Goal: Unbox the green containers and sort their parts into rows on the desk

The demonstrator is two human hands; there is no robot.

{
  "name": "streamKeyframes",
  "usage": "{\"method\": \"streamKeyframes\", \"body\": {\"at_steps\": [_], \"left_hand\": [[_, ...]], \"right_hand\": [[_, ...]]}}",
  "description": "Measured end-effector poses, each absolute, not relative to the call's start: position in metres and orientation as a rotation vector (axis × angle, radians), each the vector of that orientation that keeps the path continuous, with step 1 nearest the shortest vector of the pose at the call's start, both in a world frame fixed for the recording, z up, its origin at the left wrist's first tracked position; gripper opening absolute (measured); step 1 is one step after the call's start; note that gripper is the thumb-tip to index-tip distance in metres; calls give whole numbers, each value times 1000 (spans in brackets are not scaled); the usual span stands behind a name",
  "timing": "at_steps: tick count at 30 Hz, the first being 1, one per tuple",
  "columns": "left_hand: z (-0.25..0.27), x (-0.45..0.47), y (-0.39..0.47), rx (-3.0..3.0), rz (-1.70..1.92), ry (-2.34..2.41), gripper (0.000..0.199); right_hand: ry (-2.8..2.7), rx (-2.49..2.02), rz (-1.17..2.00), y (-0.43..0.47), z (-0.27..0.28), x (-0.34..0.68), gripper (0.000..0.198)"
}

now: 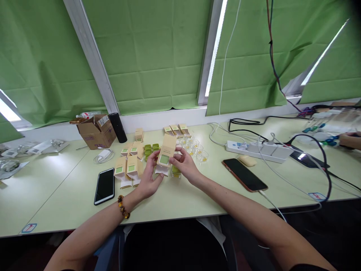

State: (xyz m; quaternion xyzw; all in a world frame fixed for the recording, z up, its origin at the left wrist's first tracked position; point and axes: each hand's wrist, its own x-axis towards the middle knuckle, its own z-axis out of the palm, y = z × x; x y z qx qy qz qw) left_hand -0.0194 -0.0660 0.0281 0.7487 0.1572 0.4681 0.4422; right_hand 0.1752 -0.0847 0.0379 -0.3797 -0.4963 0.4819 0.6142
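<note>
Both of my hands hold one tan paper box [168, 146] with a green square on its front and white flaps at its lower end. My left hand [149, 177] has its fingers and thumb around the left side. My right hand [184, 162] pinches the right edge. A small green-and-clear container [176, 172] stands on the table just below my right fingers. Left of the box are several green square lids [149, 149]. Several clear little cups [194, 146] with yellow bits sit behind my right hand.
More tan boxes [134, 165] stand at left, others [176, 130] at the back. A white phone [104, 186], a black phone [244, 174], a power strip [258, 149] with cables, a carton [97, 131] and a black cylinder [117, 128] surround them. Another person's hand [350, 140] is far right.
</note>
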Motion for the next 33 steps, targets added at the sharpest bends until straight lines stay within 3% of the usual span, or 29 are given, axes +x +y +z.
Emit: {"method": "streamKeyframes", "body": {"at_steps": [10,16,19,25,33], "left_hand": [[27,-22,-59,2365,1437,592,43],[19,-20,-54,2131,1415,677,38],[16,-16,-52,1951,1381,616,42],[15,-10,-52,1727,1300,487,71],[24,-17,-52,1508,1137,469,54]], "right_hand": [[-1074,-828,1133,-84,43,176,68],[-1091,-826,1121,-84,44,176,66],[-1101,-831,1123,-84,43,175,67],[-1129,-839,1124,-85,45,175,67],[-1093,-876,1155,-89,51,178,65]]}}
